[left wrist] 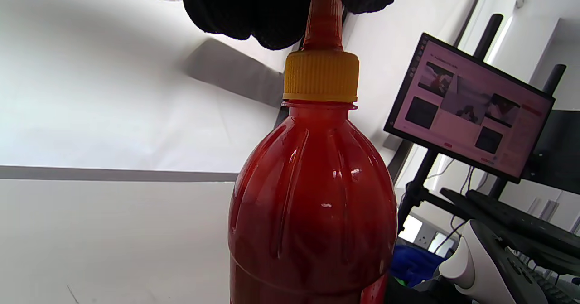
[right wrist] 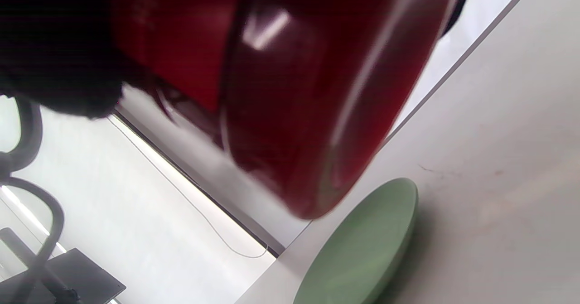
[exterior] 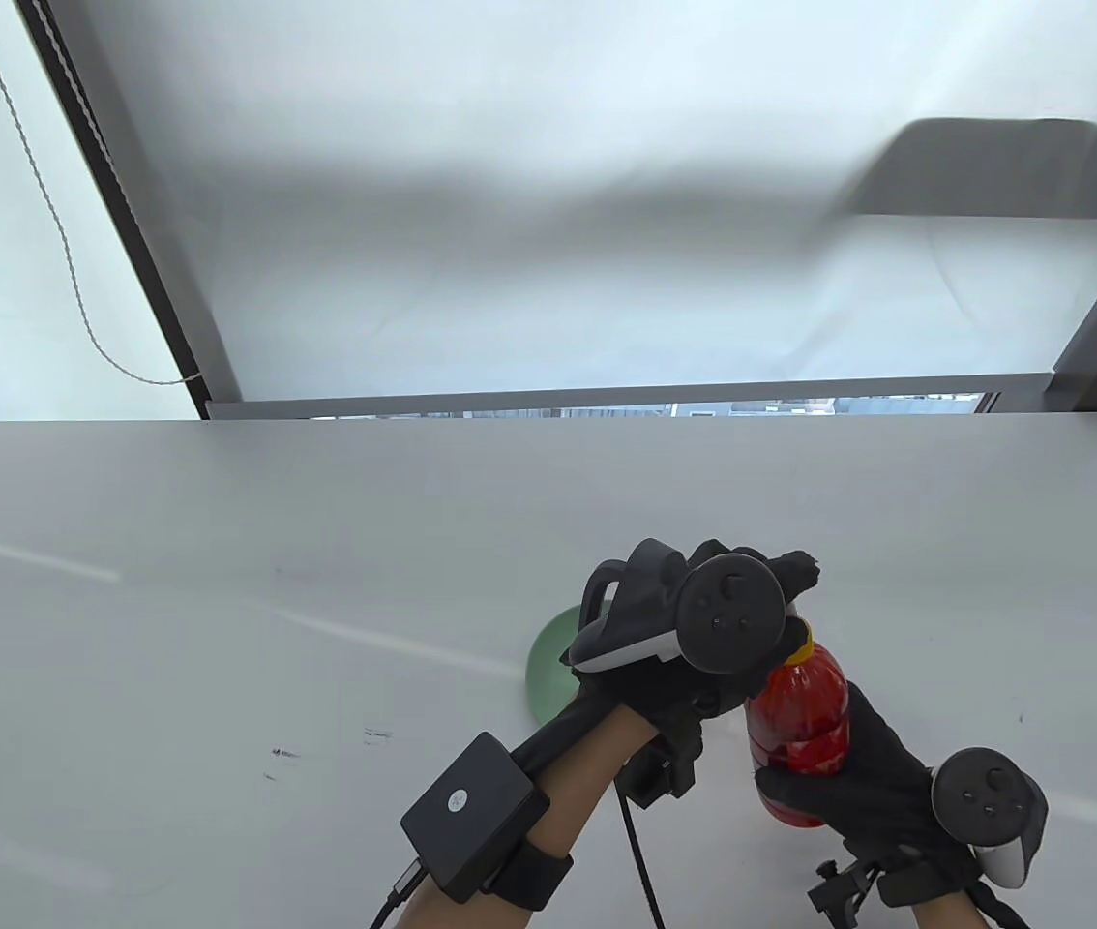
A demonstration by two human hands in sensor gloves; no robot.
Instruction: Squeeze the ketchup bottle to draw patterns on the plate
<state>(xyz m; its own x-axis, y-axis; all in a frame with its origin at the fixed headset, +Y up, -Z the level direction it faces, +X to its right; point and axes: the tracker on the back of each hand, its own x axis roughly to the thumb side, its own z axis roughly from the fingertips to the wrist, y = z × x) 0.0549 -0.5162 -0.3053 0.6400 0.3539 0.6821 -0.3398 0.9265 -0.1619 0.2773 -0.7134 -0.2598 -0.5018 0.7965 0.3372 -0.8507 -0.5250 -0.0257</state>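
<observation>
A red ketchup bottle [exterior: 800, 716] with a yellow cap [left wrist: 321, 76] stands upright above the table. My right hand [exterior: 848, 784] grips its lower body; the glove shows at the upper left of the right wrist view [right wrist: 54, 68]. My left hand [exterior: 793, 579] reaches over the bottle, and its fingers [left wrist: 267, 18] close around the tip of the red nozzle [left wrist: 322, 23]. A green plate [exterior: 548, 668] lies on the table just left of the bottle, mostly hidden under my left hand. It also shows in the right wrist view [right wrist: 362, 249], below the bottle's base [right wrist: 308, 113].
The white table [exterior: 220, 600] stretches left and far of the hands; its far edge meets a window frame [exterior: 607, 397]. A monitor on a stand [left wrist: 466, 109] and a keyboard stand off to the right.
</observation>
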